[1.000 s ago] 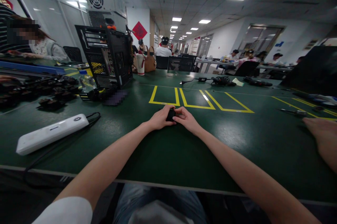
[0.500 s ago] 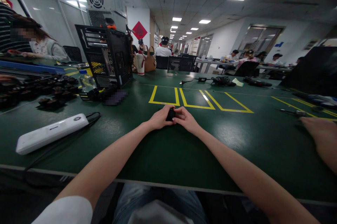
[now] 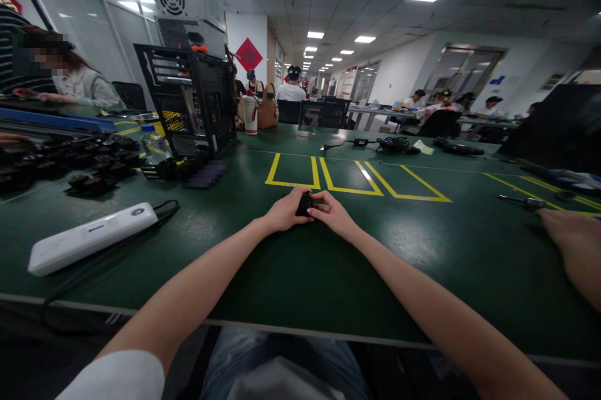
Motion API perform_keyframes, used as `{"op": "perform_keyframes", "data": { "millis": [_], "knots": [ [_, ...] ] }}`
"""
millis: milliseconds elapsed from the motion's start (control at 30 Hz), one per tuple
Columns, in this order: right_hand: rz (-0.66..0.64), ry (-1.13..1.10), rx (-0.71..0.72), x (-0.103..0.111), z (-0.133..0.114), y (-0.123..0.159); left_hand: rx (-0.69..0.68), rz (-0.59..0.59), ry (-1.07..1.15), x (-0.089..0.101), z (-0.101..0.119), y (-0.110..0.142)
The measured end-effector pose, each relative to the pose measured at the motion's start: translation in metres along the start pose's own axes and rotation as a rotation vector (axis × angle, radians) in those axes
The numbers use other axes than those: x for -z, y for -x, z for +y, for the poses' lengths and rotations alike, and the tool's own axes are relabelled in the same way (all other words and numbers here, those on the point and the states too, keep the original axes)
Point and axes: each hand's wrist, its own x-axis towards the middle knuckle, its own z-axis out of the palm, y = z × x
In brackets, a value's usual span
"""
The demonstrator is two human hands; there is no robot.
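Observation:
A small black rounded part [image 3: 305,204] is held between my two hands, low over the green table [image 3: 300,275]. My left hand [image 3: 285,210] wraps its fingers and thumb around the part's left side. From the right, my right hand [image 3: 330,212] pinches it with the fingertips. Much of the part is hidden by the fingers, so its exact kind does not show. Just beyond the hands lie frames of yellow tape [image 3: 293,185] stuck on the tabletop.
A white power strip [image 3: 94,238] with a black cable lies at left, near black parts [image 3: 89,184]. Behind stand a bottle [image 3: 154,144], an open computer case [image 3: 206,102] and a cup [image 3: 250,115]. At right, another person's hand [image 3: 570,243] is beside a screwdriver-like tool [image 3: 523,201].
My hands stay in place, with only a slight shift of the fingers and of the black part between them. The other person's hand at right has barely moved.

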Motion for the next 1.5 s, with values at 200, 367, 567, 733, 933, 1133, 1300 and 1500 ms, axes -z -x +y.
{"op": "perform_keyframes", "data": {
  "millis": [200,367,567,733,933,1133,1300,1500],
  "knots": [
    [0.05,0.026,0.06,-0.001,0.007,-0.004,-0.007,-0.002,-0.012,-0.001,-0.001,0.0],
    [0.082,0.131,0.033,-0.001,0.011,-0.005,0.011,0.008,-0.006,-0.003,-0.002,-0.001],
    [-0.027,-0.001,0.033,0.0,0.005,0.0,0.002,0.011,0.007,-0.002,-0.002,0.0],
    [0.052,0.013,0.046,0.0,0.007,-0.003,-0.003,0.008,-0.004,-0.001,-0.002,0.001],
    [0.068,0.098,0.039,-0.001,0.004,-0.003,-0.001,0.012,-0.004,-0.002,-0.002,0.0],
    [-0.006,0.022,0.001,0.001,0.002,0.0,0.013,-0.001,-0.018,-0.001,-0.002,-0.001],
    [0.025,-0.006,0.017,-0.001,0.004,-0.002,0.005,-0.002,-0.026,-0.001,-0.001,0.0],
    [0.077,0.051,0.041,-0.001,0.005,-0.005,-0.004,0.006,-0.016,-0.001,-0.001,0.0]
  ]
}}
